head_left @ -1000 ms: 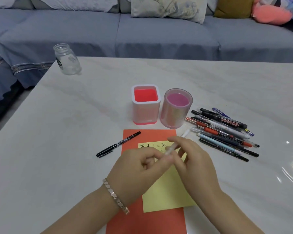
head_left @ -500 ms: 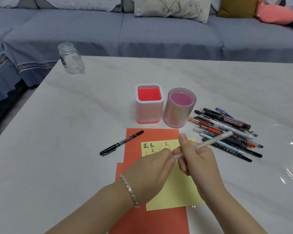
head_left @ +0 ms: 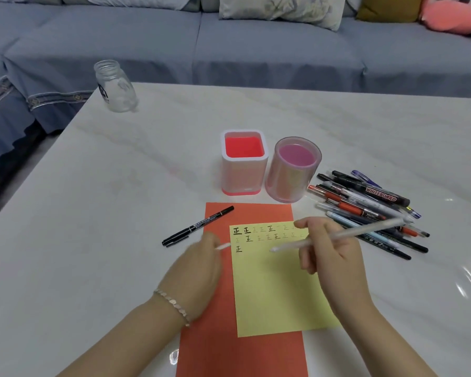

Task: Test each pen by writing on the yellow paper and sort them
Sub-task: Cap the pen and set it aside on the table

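A yellow paper [head_left: 278,289] with rows of written characters lies on an orange sheet [head_left: 220,336]. My right hand [head_left: 331,251] grips a white pen [head_left: 346,234], its tip hovering over the paper's upper middle. My left hand [head_left: 196,270] rests on the orange sheet's left edge and pinches the pen's white cap [head_left: 223,246]. A heap of several pens [head_left: 370,208] lies to the right. One black pen [head_left: 197,226] lies alone at the left. A square pink holder [head_left: 244,161] and a round pink holder [head_left: 294,170] stand behind the paper.
A clear glass jar [head_left: 114,87] stands near the table's far left corner. A blue sofa [head_left: 256,47] with cushions runs along the far side of the white marble table [head_left: 93,213]. The table's left edge drops to the floor.
My hands have pulled apart: the cap came off the white pen and stays in my left hand, which moved left. My right hand turned the pen tip down toward the paper.
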{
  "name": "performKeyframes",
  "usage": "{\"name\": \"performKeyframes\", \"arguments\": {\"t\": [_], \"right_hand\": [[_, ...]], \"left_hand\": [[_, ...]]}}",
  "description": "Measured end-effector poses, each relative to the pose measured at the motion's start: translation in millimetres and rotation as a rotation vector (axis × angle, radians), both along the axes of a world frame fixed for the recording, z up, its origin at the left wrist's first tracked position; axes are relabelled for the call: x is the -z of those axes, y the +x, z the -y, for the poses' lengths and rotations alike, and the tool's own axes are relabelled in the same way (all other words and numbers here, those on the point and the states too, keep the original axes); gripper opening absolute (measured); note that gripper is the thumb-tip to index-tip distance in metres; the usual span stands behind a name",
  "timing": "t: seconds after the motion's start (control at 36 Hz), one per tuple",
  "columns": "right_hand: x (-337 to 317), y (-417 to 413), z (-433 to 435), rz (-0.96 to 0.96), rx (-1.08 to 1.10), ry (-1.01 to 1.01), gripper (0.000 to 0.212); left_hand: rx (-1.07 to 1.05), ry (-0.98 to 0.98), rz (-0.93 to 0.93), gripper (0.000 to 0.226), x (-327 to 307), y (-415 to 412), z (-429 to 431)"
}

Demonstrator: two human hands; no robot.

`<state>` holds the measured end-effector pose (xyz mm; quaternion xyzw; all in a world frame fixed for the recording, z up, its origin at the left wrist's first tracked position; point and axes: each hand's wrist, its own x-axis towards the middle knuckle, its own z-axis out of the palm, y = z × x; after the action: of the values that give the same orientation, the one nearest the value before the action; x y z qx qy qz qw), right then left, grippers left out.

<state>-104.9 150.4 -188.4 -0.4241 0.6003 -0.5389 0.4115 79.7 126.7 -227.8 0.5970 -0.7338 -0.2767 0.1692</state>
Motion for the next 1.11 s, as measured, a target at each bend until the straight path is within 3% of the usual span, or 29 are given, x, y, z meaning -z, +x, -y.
{"name": "performKeyframes", "arguments": {"t": [0.08, 0.14, 0.19, 0.28, 0.36, 0.5, 0.72, 1.11], "right_hand": [[15, -4, 0, 0.005, 0.003, 0.044, 0.025], [25, -5, -2, 0.015, 0.001, 0.076, 0.025], [32, -5, -3, 0.055, 0.003, 0.106, 0.026], [38, -4, -3, 0.110, 0.015, 0.133, 0.026], [39, -2, 3, 0.141, 0.017, 0.133, 0.025], [40, 4, 16, 0.013, 0.035, 0.096, 0.024], [55, 23, 36, -0.154, 0.190, 0.043, 0.046], [83, 44, 43, -0.224, 0.225, -0.084, 0.031]], "left_hand": [[-0.023, -0.158, 0.220, 0.022, 29, 18, 10], [0.022, -0.358, 0.258, 0.027, 43, 29, 14], [-0.020, -0.438, 0.255, 0.029, 50, 31, 16], [-0.041, -0.451, 0.201, 0.035, 43, 21, 17], [0.143, -0.461, 0.111, 0.040, 36, 8, 15], [0.278, -0.355, 0.251, 0.062, 46, -2, 15], [0.235, -0.289, 0.228, 0.069, 56, -2, 14], [0.164, -0.342, 0.119, 0.069, 60, -4, 16]]}}
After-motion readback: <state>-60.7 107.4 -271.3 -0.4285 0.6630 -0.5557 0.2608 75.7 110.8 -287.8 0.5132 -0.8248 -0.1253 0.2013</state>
